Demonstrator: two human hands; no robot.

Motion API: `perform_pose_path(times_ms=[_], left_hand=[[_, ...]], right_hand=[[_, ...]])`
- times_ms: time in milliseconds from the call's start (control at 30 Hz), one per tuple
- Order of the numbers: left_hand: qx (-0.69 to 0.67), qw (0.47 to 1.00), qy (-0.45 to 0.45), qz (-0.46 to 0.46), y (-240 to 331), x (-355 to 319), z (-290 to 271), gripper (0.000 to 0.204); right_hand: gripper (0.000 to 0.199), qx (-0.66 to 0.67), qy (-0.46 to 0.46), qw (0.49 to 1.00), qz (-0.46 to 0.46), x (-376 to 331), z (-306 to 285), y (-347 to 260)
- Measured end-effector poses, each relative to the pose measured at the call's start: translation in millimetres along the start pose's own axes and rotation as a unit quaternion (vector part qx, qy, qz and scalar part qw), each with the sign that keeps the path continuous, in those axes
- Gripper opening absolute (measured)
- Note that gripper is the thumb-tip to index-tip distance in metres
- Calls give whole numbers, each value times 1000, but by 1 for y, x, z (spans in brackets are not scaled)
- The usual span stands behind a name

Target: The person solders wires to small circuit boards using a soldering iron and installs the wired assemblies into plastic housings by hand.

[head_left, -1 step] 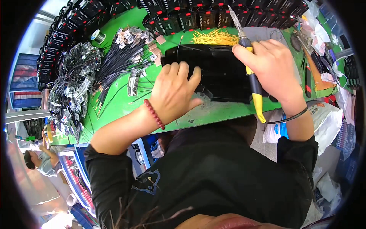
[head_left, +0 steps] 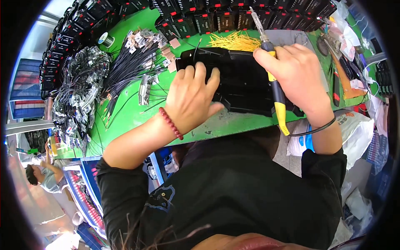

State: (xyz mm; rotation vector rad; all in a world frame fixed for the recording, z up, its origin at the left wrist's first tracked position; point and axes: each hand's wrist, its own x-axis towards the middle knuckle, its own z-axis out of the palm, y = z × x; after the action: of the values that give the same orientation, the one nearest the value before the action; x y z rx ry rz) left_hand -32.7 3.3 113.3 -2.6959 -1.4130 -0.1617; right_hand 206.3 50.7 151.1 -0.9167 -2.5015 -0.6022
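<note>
A long black plastic housing (head_left: 246, 85) lies across the green bench in front of me, its open inner side facing up. My left hand (head_left: 189, 89) grips its left part, fingers bent over the inside and the thumb by the near edge. My right hand (head_left: 293, 73) is closed round a soldering iron (head_left: 278, 98) with a yellow and black handle. The iron slants over the housing's right part, its metal tip pointing away from me. Its cord runs from the near end past my right wrist. A thin dark wire (head_left: 196, 50) sticks up at the housing's far left edge.
Black boxed units (head_left: 206, 23) stand in rows along the back. A pile of yellow sticks (head_left: 235, 41) lies behind the housing. To the left are black wires (head_left: 129, 62), metal-ended wire bundles (head_left: 81, 89) and a solder spool (head_left: 106, 40). Another person (head_left: 46, 173) sits far left.
The housing has shifted slightly and looks sharper now. My left hand has moved a little with it. My right hand keeps its hold on the soldering iron, nearly still.
</note>
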Motion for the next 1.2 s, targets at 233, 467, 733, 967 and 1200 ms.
perform_pose_path(times_ms=[233, 467, 733, 967, 1200], left_hand=[[-151, 962, 226, 17, -13, 22, 35, 30], [-256, 890, 372, 65, 3, 2, 46, 26], [-342, 910, 220, -86, 3, -14, 85, 14], [-461, 856, 151, -176, 26, -15, 98, 10], [-436, 874, 172, -128, 30, -11, 107, 8]], right_hand=[[18, -3, -60, 997, 45, -9, -5, -2], [13, 17, 33, 999, -7, 19, 44, 23], [11, 113, 235, 954, -148, 56, 112, 13], [31, 109, 252, 949, -152, 28, 126, 9], [37, 533, 116, 780, 306, -78, 118, -100]])
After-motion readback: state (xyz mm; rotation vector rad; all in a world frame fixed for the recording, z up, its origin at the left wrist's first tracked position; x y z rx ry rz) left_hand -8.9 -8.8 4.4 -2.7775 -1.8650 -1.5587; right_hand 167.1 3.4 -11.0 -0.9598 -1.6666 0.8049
